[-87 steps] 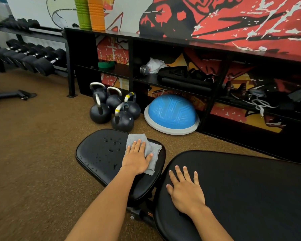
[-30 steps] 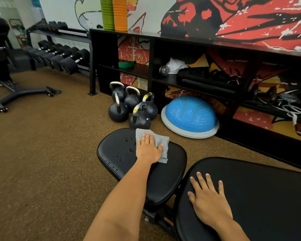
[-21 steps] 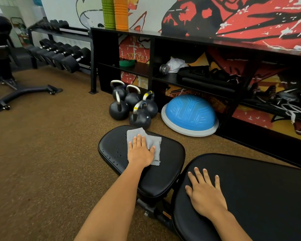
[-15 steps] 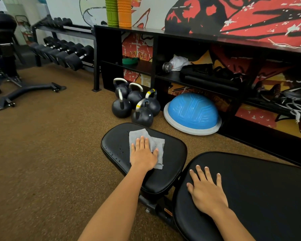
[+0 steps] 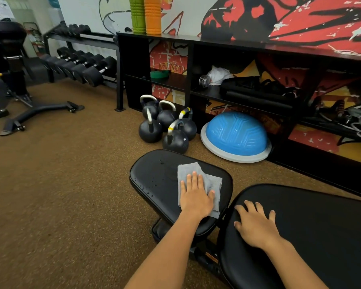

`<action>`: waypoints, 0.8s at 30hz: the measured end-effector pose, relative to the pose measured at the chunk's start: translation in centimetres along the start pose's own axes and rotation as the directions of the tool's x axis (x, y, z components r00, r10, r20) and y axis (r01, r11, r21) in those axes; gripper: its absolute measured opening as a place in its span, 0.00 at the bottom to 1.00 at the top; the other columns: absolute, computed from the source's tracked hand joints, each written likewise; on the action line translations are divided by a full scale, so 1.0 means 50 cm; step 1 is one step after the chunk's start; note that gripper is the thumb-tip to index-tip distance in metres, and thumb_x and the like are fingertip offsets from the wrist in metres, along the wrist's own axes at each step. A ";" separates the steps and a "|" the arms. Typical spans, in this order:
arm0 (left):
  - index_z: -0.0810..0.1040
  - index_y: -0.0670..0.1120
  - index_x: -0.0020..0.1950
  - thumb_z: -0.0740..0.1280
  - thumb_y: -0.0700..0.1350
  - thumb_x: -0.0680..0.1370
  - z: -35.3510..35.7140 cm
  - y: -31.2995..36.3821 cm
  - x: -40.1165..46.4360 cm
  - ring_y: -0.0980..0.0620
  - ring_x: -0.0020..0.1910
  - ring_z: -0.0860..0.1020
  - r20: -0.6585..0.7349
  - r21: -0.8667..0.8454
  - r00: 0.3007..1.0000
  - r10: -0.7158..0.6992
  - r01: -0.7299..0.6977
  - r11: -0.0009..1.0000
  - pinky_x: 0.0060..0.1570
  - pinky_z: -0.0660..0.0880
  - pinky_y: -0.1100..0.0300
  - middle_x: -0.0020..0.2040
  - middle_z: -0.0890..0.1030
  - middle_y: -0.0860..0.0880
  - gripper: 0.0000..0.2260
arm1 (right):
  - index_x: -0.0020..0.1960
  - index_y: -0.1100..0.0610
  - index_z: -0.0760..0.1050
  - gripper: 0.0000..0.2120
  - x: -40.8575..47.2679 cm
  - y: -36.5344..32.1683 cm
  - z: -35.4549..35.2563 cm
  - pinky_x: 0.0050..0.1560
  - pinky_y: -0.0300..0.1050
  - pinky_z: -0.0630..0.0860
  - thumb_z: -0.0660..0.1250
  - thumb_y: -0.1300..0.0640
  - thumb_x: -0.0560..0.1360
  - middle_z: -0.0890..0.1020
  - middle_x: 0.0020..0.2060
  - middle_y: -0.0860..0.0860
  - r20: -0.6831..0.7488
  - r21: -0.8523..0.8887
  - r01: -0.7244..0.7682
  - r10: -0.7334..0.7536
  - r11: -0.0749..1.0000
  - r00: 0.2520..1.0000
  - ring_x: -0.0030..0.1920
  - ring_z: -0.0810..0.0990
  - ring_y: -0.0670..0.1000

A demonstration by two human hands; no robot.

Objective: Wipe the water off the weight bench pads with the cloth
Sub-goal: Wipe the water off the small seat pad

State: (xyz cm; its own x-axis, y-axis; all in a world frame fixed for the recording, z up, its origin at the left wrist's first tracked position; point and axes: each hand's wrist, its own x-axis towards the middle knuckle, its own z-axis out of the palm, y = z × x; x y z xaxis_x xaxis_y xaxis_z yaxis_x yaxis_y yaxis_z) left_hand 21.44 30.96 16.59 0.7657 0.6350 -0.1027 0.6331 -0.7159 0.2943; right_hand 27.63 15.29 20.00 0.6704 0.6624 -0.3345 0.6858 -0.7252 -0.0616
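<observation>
Two pads made up the bench, and I had my left hand (image 5: 196,198) flat on the grey cloth (image 5: 212,185), fingers (image 5: 194,179) straight and pressing it down onto the small seat pad (image 5: 154,170) rather than gripping it. The cloth lay on the right half of that surface, partly under my palm. My right hand (image 5: 255,225) rested with fingers spread and relaxed, holding nothing, on the near corner of the big back pad (image 5: 321,226), which I judged was only bracing me. Water drops (image 5: 149,184) showed on the seat pad to the left of the cloth, toward its left rim. I reckoned the seat pad was about half wiped, so the next stroke called for sliding the cloth left across those drops with steady pressure. I could not tell whether the back pad was wet.
</observation>
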 end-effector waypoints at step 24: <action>0.44 0.45 0.77 0.62 0.50 0.77 -0.035 -0.044 0.045 0.52 0.76 0.44 -0.027 -0.305 0.983 0.180 -0.179 0.935 0.74 0.40 0.54 0.78 0.49 0.47 0.36 | 0.76 0.54 0.56 0.23 0.222 -0.188 -0.057 0.74 0.48 0.53 0.50 0.52 0.82 0.60 0.75 0.53 -0.167 0.711 0.167 -0.068 0.683 0.984 0.75 0.58 0.52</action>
State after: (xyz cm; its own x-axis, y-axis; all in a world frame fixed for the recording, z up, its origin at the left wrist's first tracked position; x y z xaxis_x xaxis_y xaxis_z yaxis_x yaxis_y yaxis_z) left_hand 21.56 34.44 17.38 0.8637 0.5036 -0.0226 0.4204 -0.6948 0.5835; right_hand 29.44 29.99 19.54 0.6603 0.7320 -0.1682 0.3789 -0.5180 -0.7669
